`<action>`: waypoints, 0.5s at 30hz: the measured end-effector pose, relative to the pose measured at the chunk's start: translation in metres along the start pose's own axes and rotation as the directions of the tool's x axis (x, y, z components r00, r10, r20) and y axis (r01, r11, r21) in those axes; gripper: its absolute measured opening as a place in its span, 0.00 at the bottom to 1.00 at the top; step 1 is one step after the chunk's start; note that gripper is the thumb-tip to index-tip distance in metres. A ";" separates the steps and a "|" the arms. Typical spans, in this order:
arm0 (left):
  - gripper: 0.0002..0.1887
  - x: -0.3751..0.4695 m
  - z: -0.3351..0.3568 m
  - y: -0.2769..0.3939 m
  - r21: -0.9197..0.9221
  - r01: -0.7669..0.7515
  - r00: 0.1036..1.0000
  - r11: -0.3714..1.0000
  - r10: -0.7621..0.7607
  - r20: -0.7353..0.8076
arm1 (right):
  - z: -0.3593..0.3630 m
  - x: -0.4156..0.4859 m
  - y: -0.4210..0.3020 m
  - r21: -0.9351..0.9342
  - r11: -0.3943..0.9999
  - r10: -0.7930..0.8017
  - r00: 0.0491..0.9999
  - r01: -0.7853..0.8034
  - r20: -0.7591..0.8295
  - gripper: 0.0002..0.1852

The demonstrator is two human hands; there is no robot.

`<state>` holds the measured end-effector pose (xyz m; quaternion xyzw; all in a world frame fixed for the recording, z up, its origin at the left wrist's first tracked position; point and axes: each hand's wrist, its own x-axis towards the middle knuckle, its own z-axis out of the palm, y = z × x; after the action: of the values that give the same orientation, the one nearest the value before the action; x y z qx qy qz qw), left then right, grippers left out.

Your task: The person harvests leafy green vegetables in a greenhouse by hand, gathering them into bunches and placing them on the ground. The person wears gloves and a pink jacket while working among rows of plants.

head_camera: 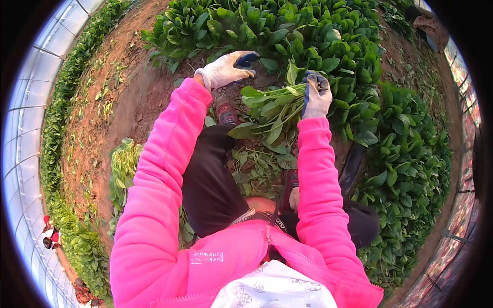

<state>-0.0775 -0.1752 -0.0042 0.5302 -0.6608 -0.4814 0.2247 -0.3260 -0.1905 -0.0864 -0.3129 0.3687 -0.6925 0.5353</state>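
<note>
My left hand, in a white knit glove with a dark blue coated palm, is curved with thumb and fingers apart and nothing visible between them. It hovers over bare soil beside the front edge of a dense stand of leafy greens that look like spinach. In a matching glove, my right hand grips a bunch of cut spinach-like greens by the stem ends. The bunch's stems and leaves spread leftward, above my feet. Part of the right fingers is hidden behind the glove's knuckles.
Loose leaves litter the ground between my shoes. A pile of picked greens lies left of my leg. A dark strip runs beside the right-hand plants. Other people are at the far left, near the plastic greenhouse wall.
</note>
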 end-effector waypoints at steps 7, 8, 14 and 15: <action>0.65 0.006 0.072 0.032 0.417 -0.162 0.933 0.894 0.276 -0.230 | 0.090 -0.014 -0.033 0.021 0.997 -0.078 0.981 0.075 0.176 0.10; 0.62 0.008 0.070 0.032 0.419 -0.151 0.878 0.895 0.316 -0.359 | 0.108 -0.016 -0.038 0.098 0.995 -0.049 0.988 0.034 0.149 0.11; 0.37 -0.042 -0.028 -0.007 0.188 -0.399 0.679 0.898 0.427 -0.598 | 0.124 -0.013 -0.031 0.174 0.984 -0.119 0.849 0.032 0.515 0.18; 0.36 -0.068 -0.046 -0.018 0.250 -0.312 0.657 0.916 0.398 -0.640 | 0.107 -0.010 -0.022 0.022 1.000 -0.013 0.844 0.001 0.536 0.18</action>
<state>-0.0088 -0.1308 0.0143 0.5414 -0.6502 -0.1605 0.5083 -0.2462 -0.1962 -0.0111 -0.4894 0.1964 -0.5836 0.6176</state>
